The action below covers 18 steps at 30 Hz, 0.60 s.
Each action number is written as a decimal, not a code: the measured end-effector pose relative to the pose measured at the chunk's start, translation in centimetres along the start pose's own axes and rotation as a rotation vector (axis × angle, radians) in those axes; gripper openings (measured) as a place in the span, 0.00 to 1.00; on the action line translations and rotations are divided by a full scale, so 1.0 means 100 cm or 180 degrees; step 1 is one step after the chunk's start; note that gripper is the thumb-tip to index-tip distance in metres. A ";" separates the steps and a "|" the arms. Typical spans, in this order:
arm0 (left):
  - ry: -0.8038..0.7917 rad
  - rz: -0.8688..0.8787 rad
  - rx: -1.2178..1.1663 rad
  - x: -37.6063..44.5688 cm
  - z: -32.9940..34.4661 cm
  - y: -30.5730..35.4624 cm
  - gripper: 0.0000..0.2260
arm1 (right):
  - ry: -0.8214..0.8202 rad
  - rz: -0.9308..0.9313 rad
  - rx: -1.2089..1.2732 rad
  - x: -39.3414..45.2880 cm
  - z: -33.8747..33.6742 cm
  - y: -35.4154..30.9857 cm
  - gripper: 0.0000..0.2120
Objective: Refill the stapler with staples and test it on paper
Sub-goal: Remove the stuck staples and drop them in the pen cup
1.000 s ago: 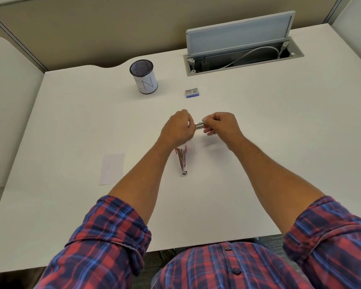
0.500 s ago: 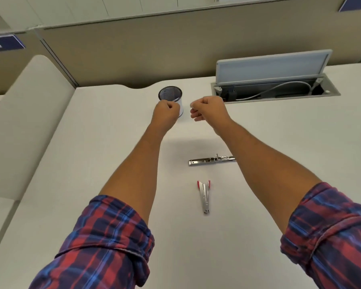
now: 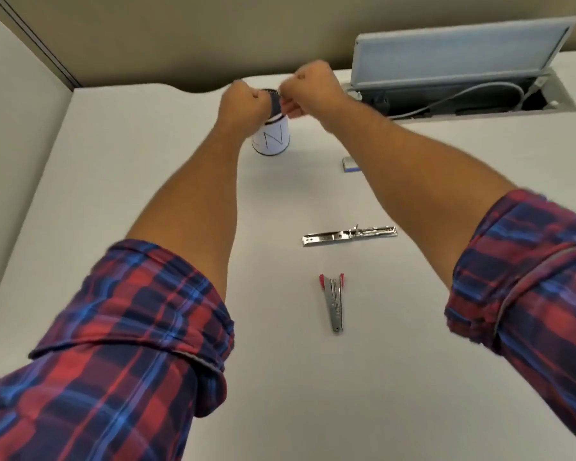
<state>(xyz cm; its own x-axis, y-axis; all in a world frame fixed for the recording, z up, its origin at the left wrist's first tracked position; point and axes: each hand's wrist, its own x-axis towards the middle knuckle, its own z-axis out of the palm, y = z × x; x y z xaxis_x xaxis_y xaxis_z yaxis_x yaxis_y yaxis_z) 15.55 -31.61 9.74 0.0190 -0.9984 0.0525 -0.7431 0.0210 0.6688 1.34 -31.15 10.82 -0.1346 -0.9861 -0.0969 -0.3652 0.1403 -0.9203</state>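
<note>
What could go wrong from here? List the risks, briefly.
1. Both hands, left hand and right hand, are raised beside the mesh cup; a knock could tip it.
2. The metal staple rail lies apart from the red-tipped stapler body, close under the right forearm, which could sweep it away.
3. The small staple box is also near that arm.

Stapler [image 3: 334, 302]: metal body with red tips, laid flat mid-table, pointed toward the near edge. Staple rail [image 3: 349, 234]: removed, laid crosswise beyond it. Staple box [image 3: 349, 164]: small, blue-edged, set nearer the far edge
</note>
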 end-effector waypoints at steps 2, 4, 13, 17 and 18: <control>0.0048 0.0026 0.0261 0.007 0.006 -0.005 0.13 | -0.0081 -0.0065 -0.0260 0.008 -0.001 0.001 0.08; 0.0104 0.0011 0.0408 0.013 0.010 -0.007 0.14 | -0.0143 -0.0082 -0.0456 0.014 -0.001 0.004 0.10; -0.0036 0.0031 0.0575 0.017 0.013 -0.005 0.09 | -0.0077 -0.0107 -0.1263 0.029 0.019 0.011 0.11; 0.0129 -0.0048 0.0482 0.014 0.014 -0.007 0.11 | -0.0043 -0.0126 -0.1494 0.030 0.021 0.011 0.11; 0.0164 0.0007 0.0454 0.014 0.015 -0.008 0.10 | -0.0027 -0.0139 -0.1508 0.030 0.021 0.011 0.12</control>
<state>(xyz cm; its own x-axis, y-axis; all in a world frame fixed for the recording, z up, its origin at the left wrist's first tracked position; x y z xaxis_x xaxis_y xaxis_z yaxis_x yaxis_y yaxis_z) 15.22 -33.07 8.15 0.0490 -0.9943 0.0943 -0.8306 0.0119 0.5567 2.46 -34.13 8.72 -0.1030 -0.9924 -0.0667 -0.7506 0.1216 -0.6495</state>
